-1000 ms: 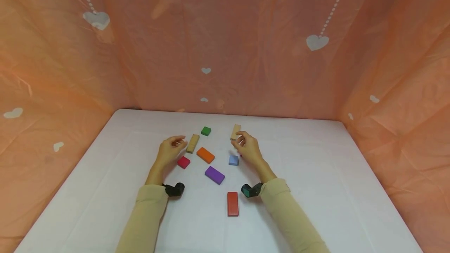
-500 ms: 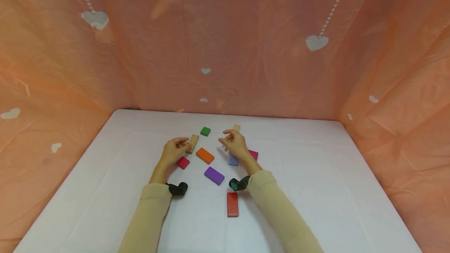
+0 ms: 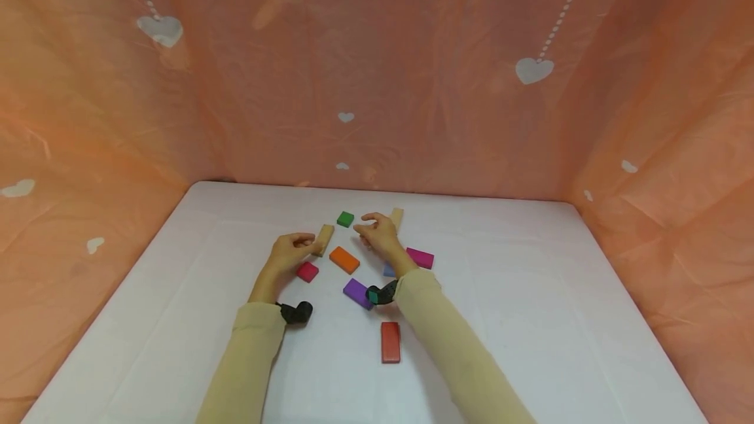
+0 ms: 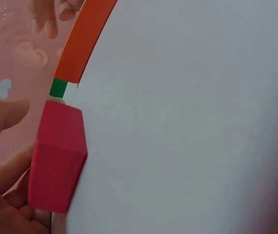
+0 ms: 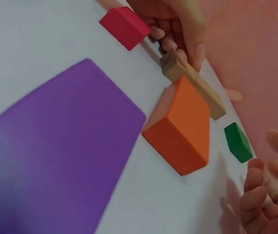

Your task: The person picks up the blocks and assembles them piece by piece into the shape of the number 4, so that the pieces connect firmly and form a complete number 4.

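Observation:
My left hand is at the left wooden block, its thumb by the block's near end. In the right wrist view the thumb and loosely bent fingers lie close against that wooden block; whether they press on it I cannot tell. My right hand hovers with nothing between its fingers, right of the small green block. That green block is just ahead of the right fingers in the right wrist view. Between the hands lies an orange block. The crimson block sits below my left hand.
A purple block lies partly under the right wrist camera. A blue block is mostly hidden by my right forearm, beside a magenta block. Another wooden block lies behind the right hand. A red block lies nearest me.
My right hand has moved left from the right-hand wooden block toward the green one, uncovering the magenta block. My left hand has shifted slightly right, up to the left wooden block.

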Demonstrator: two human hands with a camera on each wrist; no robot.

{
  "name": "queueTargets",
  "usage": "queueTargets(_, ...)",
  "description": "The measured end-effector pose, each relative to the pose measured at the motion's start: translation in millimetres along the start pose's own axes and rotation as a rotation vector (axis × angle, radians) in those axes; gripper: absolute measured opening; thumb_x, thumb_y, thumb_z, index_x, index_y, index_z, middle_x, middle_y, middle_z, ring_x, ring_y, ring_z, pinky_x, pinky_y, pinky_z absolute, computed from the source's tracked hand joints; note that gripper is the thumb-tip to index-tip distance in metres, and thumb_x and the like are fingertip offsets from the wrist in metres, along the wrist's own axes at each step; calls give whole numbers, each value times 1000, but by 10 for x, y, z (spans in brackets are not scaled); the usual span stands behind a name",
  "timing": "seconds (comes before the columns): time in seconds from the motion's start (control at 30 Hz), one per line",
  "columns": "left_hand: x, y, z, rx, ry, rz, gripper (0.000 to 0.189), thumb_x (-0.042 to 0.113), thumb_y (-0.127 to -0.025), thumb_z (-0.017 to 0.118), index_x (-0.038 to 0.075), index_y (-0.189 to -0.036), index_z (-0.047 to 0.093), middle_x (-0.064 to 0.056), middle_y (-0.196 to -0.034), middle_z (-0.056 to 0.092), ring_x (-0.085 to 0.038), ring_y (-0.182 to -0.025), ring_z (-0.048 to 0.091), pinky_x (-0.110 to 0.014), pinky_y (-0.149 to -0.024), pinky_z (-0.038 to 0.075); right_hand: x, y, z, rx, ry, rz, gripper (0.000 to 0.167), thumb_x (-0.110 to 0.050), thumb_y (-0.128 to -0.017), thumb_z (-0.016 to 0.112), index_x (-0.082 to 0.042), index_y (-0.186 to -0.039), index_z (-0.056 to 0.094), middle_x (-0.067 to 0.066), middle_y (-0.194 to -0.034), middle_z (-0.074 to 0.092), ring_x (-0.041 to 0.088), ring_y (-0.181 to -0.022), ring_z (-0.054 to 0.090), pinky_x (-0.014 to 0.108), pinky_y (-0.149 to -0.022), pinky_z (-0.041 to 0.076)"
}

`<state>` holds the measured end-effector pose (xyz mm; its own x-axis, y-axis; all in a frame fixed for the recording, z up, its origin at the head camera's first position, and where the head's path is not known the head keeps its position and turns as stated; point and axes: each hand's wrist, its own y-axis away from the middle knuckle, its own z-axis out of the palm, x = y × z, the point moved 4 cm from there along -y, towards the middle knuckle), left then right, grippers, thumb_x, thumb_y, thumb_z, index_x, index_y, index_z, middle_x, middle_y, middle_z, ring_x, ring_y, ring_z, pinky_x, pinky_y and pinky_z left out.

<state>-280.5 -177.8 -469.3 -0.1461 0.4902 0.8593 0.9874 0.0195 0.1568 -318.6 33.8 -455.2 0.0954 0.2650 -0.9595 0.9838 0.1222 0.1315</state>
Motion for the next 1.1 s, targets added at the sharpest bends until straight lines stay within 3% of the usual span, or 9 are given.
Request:
queueTargets(0.17,-21,-3,-24,-31,41,-22,50,26,-86,71,-2,-126,60,-7,-99,64,-10,-85,50,-17,-74,42,26,-45,64,-17,7,55,39,-16,-90,66,-1,-124,55,-5,-52,49,7,-43,41,18,-42,36)
queueTargets(0.37,-25,50,-45,-85,47,-38,53,25,-86,72,-2,-129,58,-9,-104,64,-14,-93,52,-17,-79,43,64,-104,155,-8,40,40,40,-14,-90,65,1,-126,55,-7,-50,50,4,-38,42,17,-39,37)
queueTargets(0.5,-36,38,-52,-98,62,-50,52,23,-84,74,-1,-128,59,-4,-100,63,-13,-91,52,-18,-79,43,51,-135,197,-7,30,48,44,-12,-90,65,1,-131,53,-7,-49,50,3,-36,42,17,-38,36)
queueTargets(0.93,11,18,-19,-76,53,-10,47,12,-78,76,-6,-120,63,3,-85,61,-8,-80,51,-16,-73,44,134,-284,256,63,-28,133,45,-10,-88,67,-5,-131,56,-8,-50,45,2,-32,34,17,-37,30)
queueTargets(1.03,17,17,-23,-65,36,-9,46,12,-78,76,-5,-119,64,2,-85,61,-9,-81,50,-17,-73,43,169,-352,267,78,0,145,42,-11,-86,70,-7,-127,60,-6,-51,45,3,-34,35,18,-39,31)
queueTargets(1.1,21,20,-16,-61,39,-24,45,13,-79,76,-4,-119,64,2,-86,61,-10,-81,50,-17,-73,43,171,-373,239,103,55,106,40,-16,-85,72,-9,-123,63,-4,-51,49,4,-36,40,19,-40,34)
